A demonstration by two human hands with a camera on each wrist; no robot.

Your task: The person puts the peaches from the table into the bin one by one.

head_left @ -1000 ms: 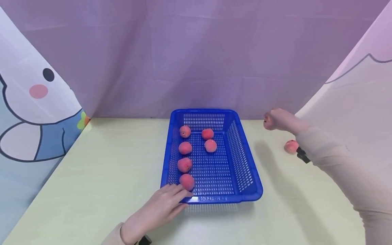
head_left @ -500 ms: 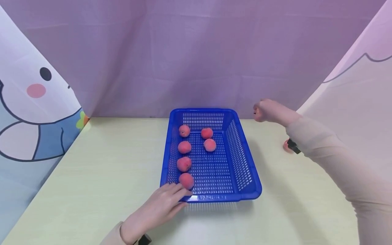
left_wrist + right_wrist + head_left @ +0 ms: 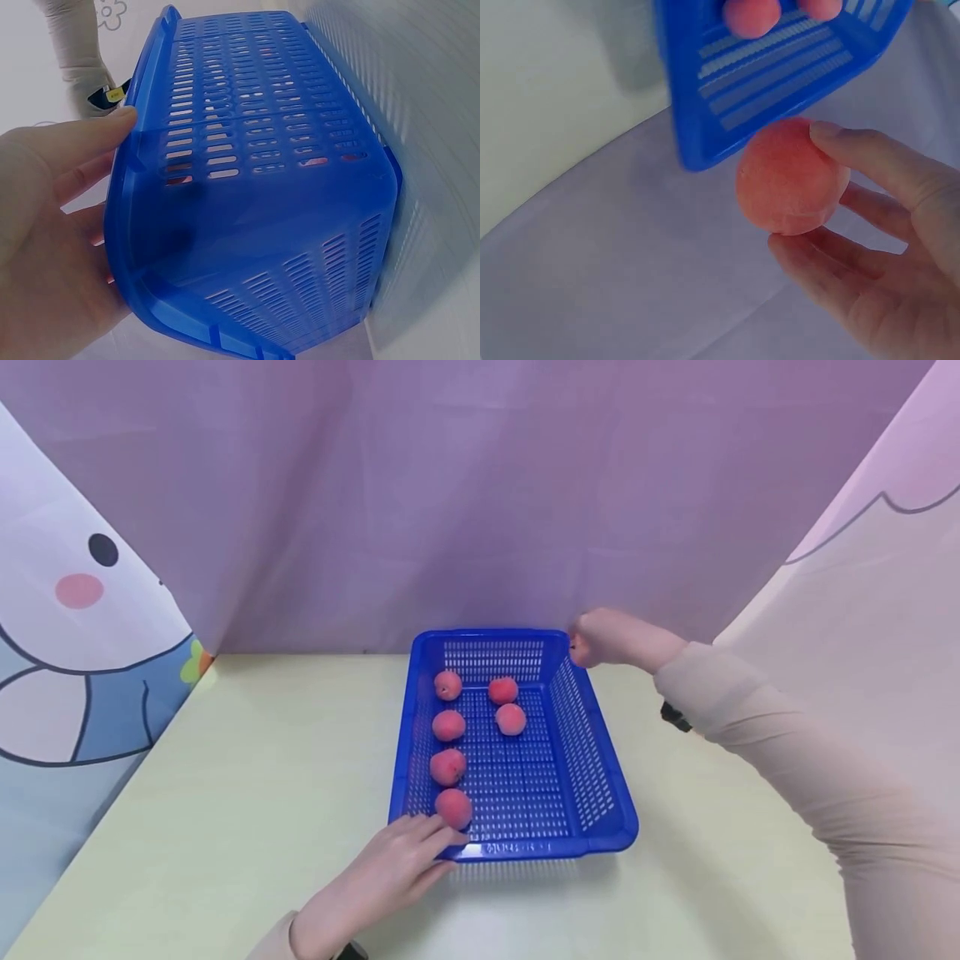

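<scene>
A blue plastic basket (image 3: 517,850) stands on the table with several peaches inside. One row lies along its left wall, from a far peach (image 3: 447,686) to a near peach (image 3: 453,809); two more lie right of that row at the far end. My left hand (image 3: 401,860) grips the near left corner of the rim, thumb outside and fingers over the edge, as the left wrist view also shows. Above the basket's far right corner, my right hand (image 3: 611,637) holds a peach (image 3: 791,178) between thumb and fingertips.
The pale table (image 3: 285,760) extends to both sides of the basket. Behind it hangs a purple cloth (image 3: 480,502). A printed cartoon sheet (image 3: 82,610) stands on the left, and a pale sheet (image 3: 885,635) on the right.
My right hand has moved left with its peach, from over the table's right side to the basket's far right corner. The loose peach on the right is now mostly hidden behind my arm.
</scene>
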